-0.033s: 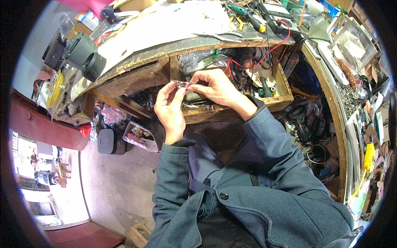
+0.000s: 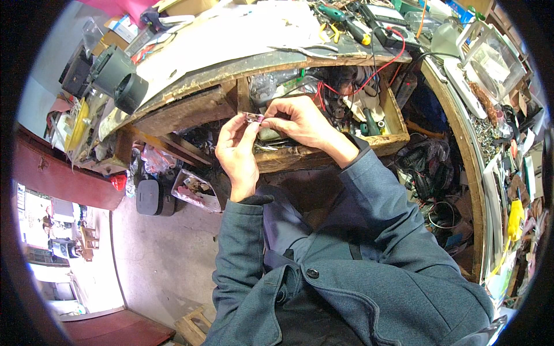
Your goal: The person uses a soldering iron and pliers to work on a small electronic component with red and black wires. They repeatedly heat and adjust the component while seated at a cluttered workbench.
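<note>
I see both hands, left hand (image 2: 236,151) and right hand (image 2: 300,122), pinching a small pinkish part (image 2: 254,118); a slip could drop it into the cluttered open drawer (image 2: 323,153).

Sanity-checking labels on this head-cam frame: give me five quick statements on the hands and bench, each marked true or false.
1. Both hands pinch one small pinkish part between their fingertips. True: the left hand and right hand meet on the small part.
2. The hands work over an open wooden drawer. True: the drawer is pulled out below the bench top and holds wires and tools.
3. The right hand holds a screwdriver. False: it grips only the small part; a green-handled screwdriver lies in the drawer.
4. The person's sleeves are bright red. False: the jacket sleeves are grey-blue.
5. A red wire hangs from the bench top toward the drawer. True.
</note>
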Demonstrator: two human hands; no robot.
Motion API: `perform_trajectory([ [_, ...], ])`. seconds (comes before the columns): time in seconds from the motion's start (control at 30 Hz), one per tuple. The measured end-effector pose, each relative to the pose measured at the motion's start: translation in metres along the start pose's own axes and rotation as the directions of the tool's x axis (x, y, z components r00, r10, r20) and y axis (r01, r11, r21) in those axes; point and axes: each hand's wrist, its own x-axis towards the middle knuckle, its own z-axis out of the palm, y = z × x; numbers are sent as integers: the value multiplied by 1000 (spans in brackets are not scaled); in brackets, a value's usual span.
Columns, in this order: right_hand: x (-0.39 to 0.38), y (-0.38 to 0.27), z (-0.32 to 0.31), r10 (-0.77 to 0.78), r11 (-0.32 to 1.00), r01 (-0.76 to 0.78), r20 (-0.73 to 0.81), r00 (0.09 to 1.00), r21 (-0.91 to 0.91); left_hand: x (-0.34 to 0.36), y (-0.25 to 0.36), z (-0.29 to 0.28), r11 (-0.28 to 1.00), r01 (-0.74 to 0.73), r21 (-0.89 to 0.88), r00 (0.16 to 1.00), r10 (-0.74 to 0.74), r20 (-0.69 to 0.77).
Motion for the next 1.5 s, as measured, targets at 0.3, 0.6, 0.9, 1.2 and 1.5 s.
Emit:
perform_trajectory([
  [0.3, 0, -2, 0, 18, 1000, -18, 5, 1000, 3, 0, 0, 0, 1000, -10, 20, 1000, 10, 12],
  [0.6, 0, 1, 0, 10, 1000, -10, 6, 1000, -8, 0, 0, -1, 1000, -5, 28, 1000, 5, -2],
  [0.9, 0, 2, 1, 17, 1000, -17, -10, 1000, 1, 2, 1, -1, 992, 8, 123, 1000, -7, -11],
  [1.2, 1, 8, 2, 1, 999, 0, -9, 1000, 43, 3, 4, -2, 996, 94, 1, 994, -94, 60],
  [1.5, 0, 6, 4, -38, 999, 38, 13, 999, 38, 2, -1, -3, 998, 61, 17, 998, -61, 7],
])
